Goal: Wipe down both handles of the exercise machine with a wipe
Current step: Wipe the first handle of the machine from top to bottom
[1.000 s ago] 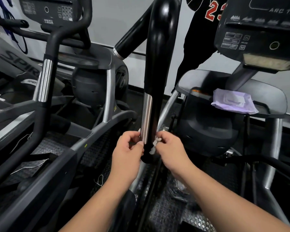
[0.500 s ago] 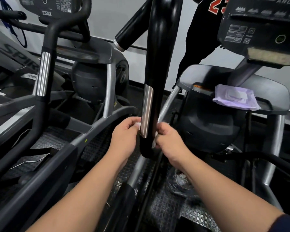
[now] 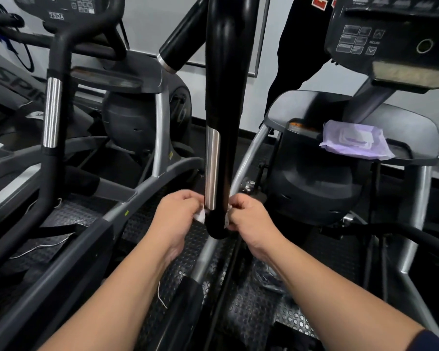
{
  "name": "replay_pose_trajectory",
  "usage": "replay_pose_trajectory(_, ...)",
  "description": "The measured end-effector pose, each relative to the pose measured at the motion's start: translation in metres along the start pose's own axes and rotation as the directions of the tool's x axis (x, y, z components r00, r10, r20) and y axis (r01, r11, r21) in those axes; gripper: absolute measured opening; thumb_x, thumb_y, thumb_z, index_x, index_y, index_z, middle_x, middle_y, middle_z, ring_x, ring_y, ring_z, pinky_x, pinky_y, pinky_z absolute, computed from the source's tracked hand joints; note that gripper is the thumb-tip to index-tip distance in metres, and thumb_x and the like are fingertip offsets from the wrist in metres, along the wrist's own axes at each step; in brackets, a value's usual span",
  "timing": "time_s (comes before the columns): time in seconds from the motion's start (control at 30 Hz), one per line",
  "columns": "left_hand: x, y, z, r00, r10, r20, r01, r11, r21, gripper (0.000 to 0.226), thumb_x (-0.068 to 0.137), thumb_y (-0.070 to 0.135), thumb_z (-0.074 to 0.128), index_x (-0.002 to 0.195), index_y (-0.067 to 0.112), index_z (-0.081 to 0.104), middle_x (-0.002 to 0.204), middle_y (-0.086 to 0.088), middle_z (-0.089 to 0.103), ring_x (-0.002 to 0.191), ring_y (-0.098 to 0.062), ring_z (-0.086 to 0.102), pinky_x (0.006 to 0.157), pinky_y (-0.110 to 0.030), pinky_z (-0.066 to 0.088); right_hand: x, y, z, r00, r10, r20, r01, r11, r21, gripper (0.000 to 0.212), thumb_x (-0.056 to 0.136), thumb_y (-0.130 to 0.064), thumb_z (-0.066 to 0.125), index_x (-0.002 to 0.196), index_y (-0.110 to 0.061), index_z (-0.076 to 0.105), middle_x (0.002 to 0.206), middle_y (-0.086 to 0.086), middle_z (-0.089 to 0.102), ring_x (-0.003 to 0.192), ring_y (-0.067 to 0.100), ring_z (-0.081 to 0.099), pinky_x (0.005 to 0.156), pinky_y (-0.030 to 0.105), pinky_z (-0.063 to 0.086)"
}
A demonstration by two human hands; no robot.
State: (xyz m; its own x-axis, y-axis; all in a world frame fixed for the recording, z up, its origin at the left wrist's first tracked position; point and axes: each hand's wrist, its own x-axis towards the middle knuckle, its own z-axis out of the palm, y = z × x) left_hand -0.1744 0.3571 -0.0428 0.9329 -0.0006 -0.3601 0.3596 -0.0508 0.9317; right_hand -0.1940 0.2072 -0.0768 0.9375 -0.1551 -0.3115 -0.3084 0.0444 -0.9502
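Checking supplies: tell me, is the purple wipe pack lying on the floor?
No, the purple wipe pack rests on the machine's grey shelf, right of the handle.

A pale wall [image 3: 302, 79] runs across the far side, with a thin framed white panel [image 3: 254, 34] mounted on it and a dark baseboard along its foot. The floor [image 3: 86, 211] is black rubber matting with a raised round-stud pattern; a few thin white cords [image 3: 36, 249] lie on it at the left. On the far left stands a neighbouring exercise machine with a console [image 3: 69, 6] marked 750A and a grey shroud. On the right a second console [image 3: 390, 39] with buttons overhangs a grey tray [image 3: 416, 138], where a lilac packet of wipes [image 3: 355, 143] lies. A person in dark clothing [image 3: 302, 46] stands at the far wall. The light is even and soft, glinting on chromed tubes.
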Motion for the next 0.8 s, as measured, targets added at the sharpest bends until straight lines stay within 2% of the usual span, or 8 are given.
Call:
replay_pose_trajectory(0.1,0.001,-0.004,-0.002,0.997,-0.075,-0.024,0.073,0.996,-0.049,0.038,0.072,-0.015,0.047,0.061,0.013,0.071,0.068,-0.015,0.063,0.067,-0.025,0.053,0.065,-0.035,0.042,-0.001,0.0,-0.001,1.0,0.001,0.015,-0.001,1.0,0.005,0.03,0.077,0.006,0.053,0.078,-0.015,0.074,0.074,0.012,0.066,0.072,0.025,0.056,0.067,0.04,0.045)
replay_pose_trajectory(0.27,-0.002,-0.008,-0.006,0.99,-0.1,0.096,0.105,0.993,-0.045,0.045,0.069,-0.022,0.048,0.08,0.01,0.079,0.085,-0.023,0.074,0.084,-0.035,0.064,0.081,-0.048,0.05,-0.004,0.001,-0.005,0.998,0.003,0.061,-0.003,1.0,-0.016,0.032,0.082,0.006,0.056,0.079,-0.018,0.077,0.077,0.01,0.071,0.076,0.024,0.059,0.071,0.036,0.049)
replay_pose_trajectory(0.37,-0.008,-0.006,-0.01,0.981,-0.077,0.176,0.085,0.996,-0.037,0.045,0.073,-0.025,0.05,0.092,0.005,0.078,0.087,-0.021,0.074,0.082,-0.032,0.066,0.08,-0.044,0.051,-0.006,-0.004,-0.005,0.998,-0.017,0.065,0.017,1.0,-0.004,0.034,0.08,0.005,0.054,0.084,-0.018,0.078,0.083,0.02,0.072,0.074,0.02,0.059,0.069,0.034,0.049)
replay_pose_trajectory(0.43,-0.012,-0.005,-0.011,0.977,-0.061,0.204,0.072,0.996,-0.043,0.043,0.075,-0.025,0.054,0.098,0.003,0.078,0.088,-0.02,0.075,0.078,-0.027,0.066,0.074,-0.038,0.053,-0.008,-0.006,-0.004,0.998,-0.022,0.057,0.021,1.0,0.008,0.038,0.08,0.008,0.051,0.084,-0.017,0.078,0.078,0.011,0.072,0.069,0.013,0.058,0.065,0.026,0.048)
replay_pose_trajectory(0.57,-0.023,-0.01,-0.004,0.996,-0.002,0.086,-0.004,0.997,0.071,0.037,0.075,-0.017,0.063,0.09,0.013,0.078,0.079,-0.006,0.076,0.07,-0.018,0.064,0.062,-0.029,0.049,-0.014,-0.007,-0.004,0.997,-0.019,0.073,0.023,0.998,-0.054,0.038,0.08,0.01,0.049,0.089,-0.013,0.078,0.081,0.013,0.073,0.072,0.017,0.061,0.065,0.026,0.05)
replay_pose_trajectory(0.67,-0.031,-0.011,0.0,0.999,0.043,0.002,-0.043,0.999,0.019,0.037,0.079,-0.013,0.065,0.095,0.018,0.077,0.086,-0.006,0.078,0.068,-0.01,0.064,0.062,-0.025,0.05,-0.025,-0.014,-0.008,0.997,-0.063,0.04,0.063,0.998,-0.013,0.041,0.08,0.007,0.049,0.092,-0.019,0.078,0.092,0.003,0.078,0.083,0.02,0.07,0.078,0.032,0.056)
replay_pose_trajectory(0.73,-0.037,-0.016,0.004,0.998,0.033,-0.044,-0.034,0.999,-0.013,0.034,0.081,-0.014,0.065,0.094,0.016,0.073,0.085,-0.008,0.074,0.066,-0.01,0.063,0.06,-0.023,0.051,-0.037,-0.005,-0.008,0.998,-0.055,-0.032,0.055,0.998,-0.026,0.038,0.082,0.008,0.05,0.091,-0.019,0.076,0.088,-0.005,0.077,0.082,0.008,0.069,0.077,0.028,0.055)
replay_pose_trajectory(0.8,-0.041,-0.018,0.008,0.995,0.033,-0.09,-0.035,0.999,-0.026,0.028,0.084,-0.012,0.066,0.093,0.014,0.068,0.084,-0.009,0.068,0.062,-0.012,0.062,0.057,-0.021,0.051,-0.048,0.014,-0.007,0.996,-0.024,-0.086,0.019,0.998,-0.057,0.034,0.085,0.007,0.052,0.088,-0.02,0.073,0.084,-0.005,0.074,0.077,0.008,0.064,0.073,0.026,0.05)
